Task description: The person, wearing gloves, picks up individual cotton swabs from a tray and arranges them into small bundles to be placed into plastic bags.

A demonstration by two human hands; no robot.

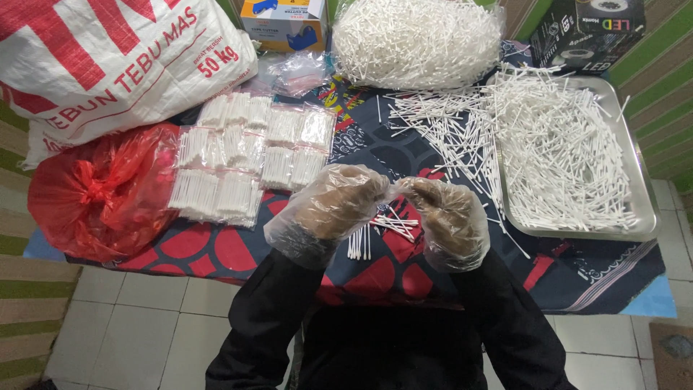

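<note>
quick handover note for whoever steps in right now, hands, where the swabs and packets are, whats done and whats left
Left hand and right hand: both in clear plastic gloves, curled and meeting over the cloth; what they pinch is hidden.
Small bunch of loose swabs lies under them.
Done: filled packets stacked at left beside the red bag.
Left: loose swabs in the metal tray, spilled beside it, and a big clear bagful behind.

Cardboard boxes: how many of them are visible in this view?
2. An orange and blue box is at top centre, left of the clear bag of sticks; a black box is at top right, behind the metal tray. More may be hidden.
</note>
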